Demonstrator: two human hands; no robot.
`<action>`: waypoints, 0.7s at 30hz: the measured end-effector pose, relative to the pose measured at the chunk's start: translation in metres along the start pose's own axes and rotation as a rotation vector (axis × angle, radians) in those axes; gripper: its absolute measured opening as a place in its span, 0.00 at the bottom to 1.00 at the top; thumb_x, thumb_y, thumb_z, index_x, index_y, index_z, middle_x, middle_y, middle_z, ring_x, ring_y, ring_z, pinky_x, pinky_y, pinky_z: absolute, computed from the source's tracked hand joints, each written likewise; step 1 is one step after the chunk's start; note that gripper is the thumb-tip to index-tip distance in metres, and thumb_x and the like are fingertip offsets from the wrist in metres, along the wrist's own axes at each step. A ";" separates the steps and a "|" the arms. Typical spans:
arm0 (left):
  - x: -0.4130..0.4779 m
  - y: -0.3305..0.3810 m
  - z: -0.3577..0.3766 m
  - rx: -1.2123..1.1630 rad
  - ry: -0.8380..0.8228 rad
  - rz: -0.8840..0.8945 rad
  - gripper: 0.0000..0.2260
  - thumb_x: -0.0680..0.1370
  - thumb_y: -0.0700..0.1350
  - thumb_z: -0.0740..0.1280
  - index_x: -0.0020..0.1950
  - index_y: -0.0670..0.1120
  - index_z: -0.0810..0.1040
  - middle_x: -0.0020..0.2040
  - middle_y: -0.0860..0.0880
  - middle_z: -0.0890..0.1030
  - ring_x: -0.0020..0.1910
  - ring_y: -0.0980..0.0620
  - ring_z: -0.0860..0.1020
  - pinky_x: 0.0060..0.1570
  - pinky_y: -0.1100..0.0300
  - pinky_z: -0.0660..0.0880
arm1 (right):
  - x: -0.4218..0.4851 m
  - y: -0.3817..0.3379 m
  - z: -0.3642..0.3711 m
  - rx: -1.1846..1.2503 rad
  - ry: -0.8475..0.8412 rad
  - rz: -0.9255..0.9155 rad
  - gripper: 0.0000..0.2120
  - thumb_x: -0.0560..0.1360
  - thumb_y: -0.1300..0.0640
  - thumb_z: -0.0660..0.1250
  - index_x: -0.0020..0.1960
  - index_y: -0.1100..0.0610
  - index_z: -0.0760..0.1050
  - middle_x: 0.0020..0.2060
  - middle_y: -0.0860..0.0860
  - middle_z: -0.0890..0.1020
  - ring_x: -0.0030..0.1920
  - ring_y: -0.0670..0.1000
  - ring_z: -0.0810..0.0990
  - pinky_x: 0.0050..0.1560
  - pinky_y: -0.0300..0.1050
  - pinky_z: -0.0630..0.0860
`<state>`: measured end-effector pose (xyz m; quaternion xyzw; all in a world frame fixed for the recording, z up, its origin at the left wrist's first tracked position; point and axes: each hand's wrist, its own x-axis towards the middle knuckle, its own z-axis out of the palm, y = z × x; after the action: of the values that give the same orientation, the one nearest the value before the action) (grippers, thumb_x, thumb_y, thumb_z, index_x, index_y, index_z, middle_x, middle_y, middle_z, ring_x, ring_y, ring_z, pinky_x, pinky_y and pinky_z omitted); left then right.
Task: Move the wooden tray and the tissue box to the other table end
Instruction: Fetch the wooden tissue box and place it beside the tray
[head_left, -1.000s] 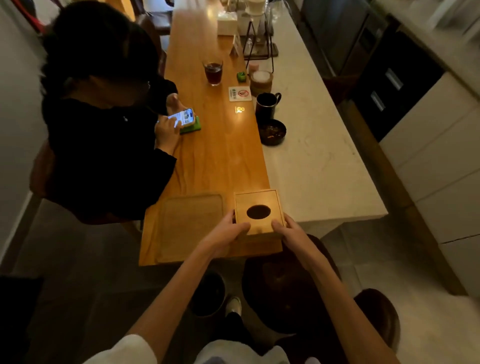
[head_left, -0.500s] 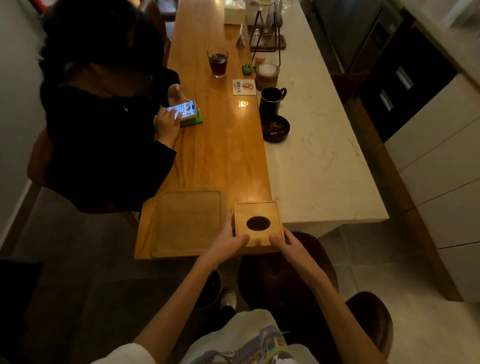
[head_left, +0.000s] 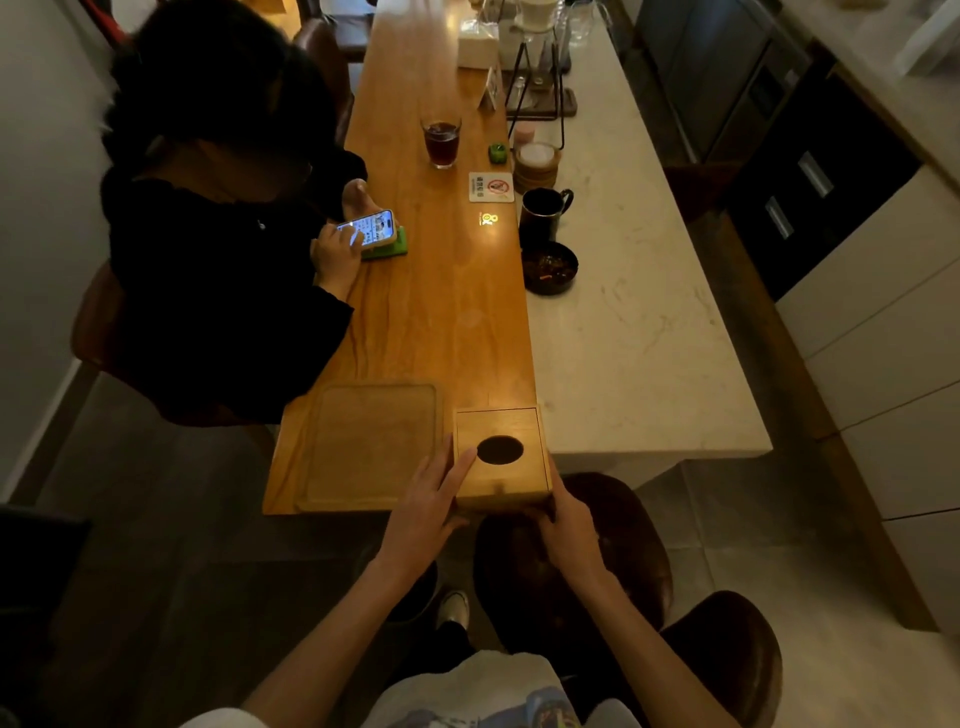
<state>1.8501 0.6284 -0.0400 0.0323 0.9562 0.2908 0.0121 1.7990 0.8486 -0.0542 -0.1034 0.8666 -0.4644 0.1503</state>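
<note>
A square wooden tissue box with a dark oval hole in its lid sits at the near end of the long wooden table, by its right corner. My left hand grips the box's left side, thumb on the lid near the hole. My right hand holds the box's near right corner from below. A flat wooden tray lies on the table just left of the box, close beside it.
A seated person in black leans on the table's left edge using a phone. Farther along stand a glass of dark drink, a black mug, a dark bowl, a coffee stand. Brown stools sit below me.
Both hands have kept hold of the tissue box. My right hand slid down from the box's top edge to its near right corner.
</note>
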 end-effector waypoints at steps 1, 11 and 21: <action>0.001 -0.001 0.001 -0.018 0.009 -0.006 0.50 0.71 0.42 0.76 0.81 0.57 0.45 0.82 0.46 0.49 0.79 0.43 0.57 0.74 0.43 0.59 | 0.000 0.002 0.002 -0.016 0.009 -0.011 0.36 0.79 0.66 0.66 0.81 0.50 0.56 0.59 0.43 0.81 0.57 0.31 0.77 0.60 0.28 0.73; -0.002 -0.009 0.014 -0.090 0.074 0.029 0.46 0.74 0.37 0.73 0.81 0.55 0.45 0.82 0.44 0.49 0.78 0.42 0.58 0.71 0.43 0.61 | 0.001 0.010 0.007 -0.104 0.046 -0.050 0.34 0.79 0.65 0.67 0.80 0.53 0.58 0.54 0.48 0.85 0.53 0.39 0.82 0.60 0.35 0.76; -0.001 -0.019 0.008 -0.066 0.040 0.048 0.46 0.76 0.39 0.72 0.80 0.60 0.43 0.81 0.43 0.52 0.79 0.42 0.56 0.71 0.37 0.66 | -0.002 0.013 0.009 -0.137 0.051 -0.077 0.31 0.79 0.64 0.67 0.79 0.54 0.61 0.53 0.43 0.83 0.49 0.30 0.78 0.58 0.29 0.74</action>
<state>1.8506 0.6168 -0.0576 0.0490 0.9450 0.3231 -0.0128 1.8041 0.8491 -0.0691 -0.1348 0.8953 -0.4120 0.1029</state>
